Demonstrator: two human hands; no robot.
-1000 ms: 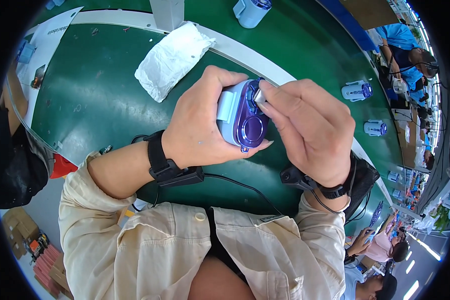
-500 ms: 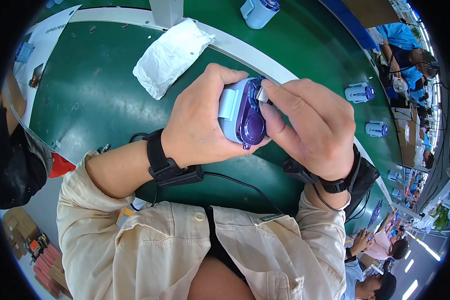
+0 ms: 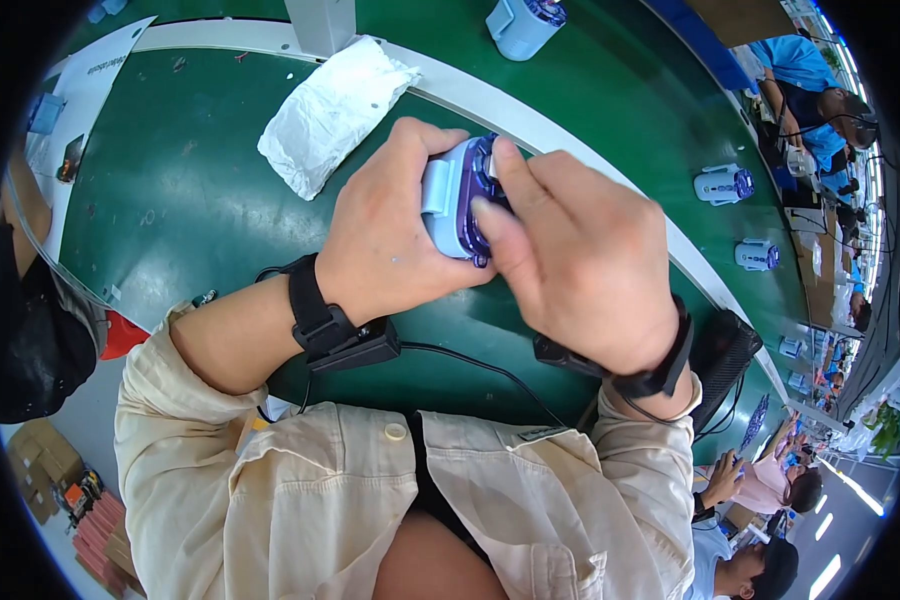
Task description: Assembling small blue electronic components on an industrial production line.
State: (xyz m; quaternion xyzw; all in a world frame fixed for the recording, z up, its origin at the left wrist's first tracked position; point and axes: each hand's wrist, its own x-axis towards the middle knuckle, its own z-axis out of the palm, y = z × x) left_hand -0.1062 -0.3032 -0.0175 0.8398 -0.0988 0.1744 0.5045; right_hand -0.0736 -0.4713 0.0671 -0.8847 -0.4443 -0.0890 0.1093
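Grasping the blue-and-purple device (image 3: 451,205) in the left hand (image 3: 382,222), right of the crumpled packet (image 3: 332,118). Touching its purple face (image 3: 467,203) with the right hand (image 3: 590,250); cannot tell if pinching anything. Could tilt if pressed off-centre.

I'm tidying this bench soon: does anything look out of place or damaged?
One thing: the crumpled white sheet or bag lies askew on the green tabletop, looking like discarded wrapping. I see no spill. The light-blue plastic device with a purple face shows no visible damage, though it is partly hidden.
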